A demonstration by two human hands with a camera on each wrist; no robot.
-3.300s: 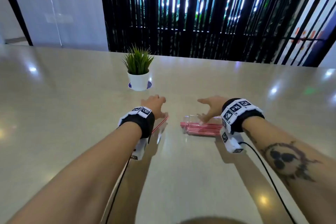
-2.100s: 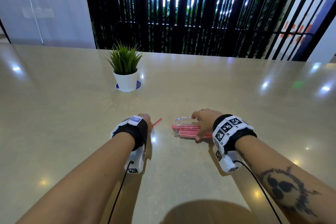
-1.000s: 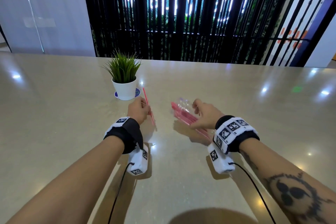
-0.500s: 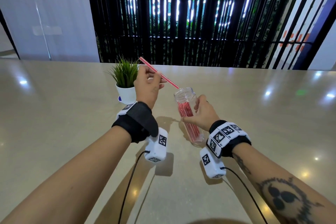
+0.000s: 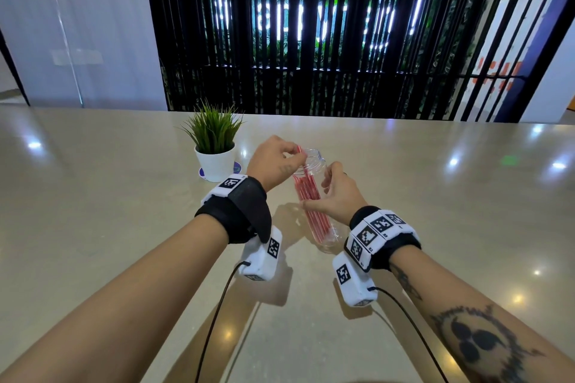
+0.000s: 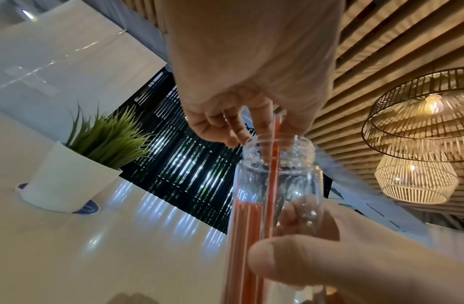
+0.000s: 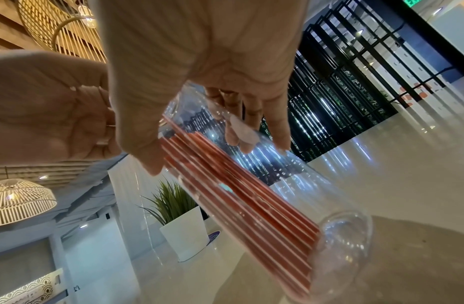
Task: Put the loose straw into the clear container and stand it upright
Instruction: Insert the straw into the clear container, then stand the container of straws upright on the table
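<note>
The clear container (image 5: 323, 228) is a tall bottle with several red straws inside, tilted with its mouth away from me. My right hand (image 5: 336, 193) grips its middle, thumb in front and fingers behind. My left hand (image 5: 280, 162) sits at the mouth and pinches the top of the loose red straw (image 5: 299, 150). In the left wrist view the loose straw (image 6: 273, 164) runs down through the container's (image 6: 298, 176) mouth beside the others. The right wrist view shows the container (image 7: 342, 232) slanting, its base low over the table.
A small green plant in a white pot (image 5: 214, 162) stands on a blue coaster just left of my left hand. The beige table (image 5: 435, 196) stretches wide on all sides. Black slatted screens stand behind the table's far edge.
The straw was held slanted above the bottle's mouth; now most of it is down inside. My left hand has dropped to the mouth. My right hand keeps its grip on the bottle.
</note>
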